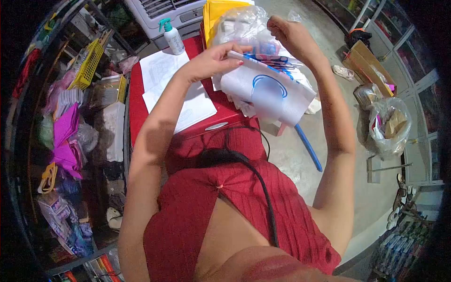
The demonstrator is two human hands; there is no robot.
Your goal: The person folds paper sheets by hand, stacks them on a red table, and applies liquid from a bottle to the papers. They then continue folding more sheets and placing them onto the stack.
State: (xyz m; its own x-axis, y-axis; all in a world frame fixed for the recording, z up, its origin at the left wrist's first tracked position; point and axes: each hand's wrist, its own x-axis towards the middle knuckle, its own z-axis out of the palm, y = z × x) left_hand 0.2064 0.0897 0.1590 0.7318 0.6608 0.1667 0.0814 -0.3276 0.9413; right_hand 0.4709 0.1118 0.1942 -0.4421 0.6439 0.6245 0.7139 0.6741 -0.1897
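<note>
A white printed sheet or bag [293, 96] with a blue circular mark lies tilted over a stack at the right side of the red table [137, 98]. My left hand [216, 61] pinches its upper left edge between thumb and fingers. Raised above the stack's right side, my right hand [286, 30] has its fingers curled together; whatever they hold, if anything, is too small to make out. Behind the sheet sits a clear plastic bag [239, 23] with white contents. Printed papers [190, 105] rest on the table left of the stack.
A spray bottle [173, 40] with a green nozzle stands on the table's back edge, near yellow envelopes [213, 11]. A blue rod [309, 148] is right of the table. Crowded shelves [110, 127] line the left; a plastic bag [390, 129] sits on the right floor.
</note>
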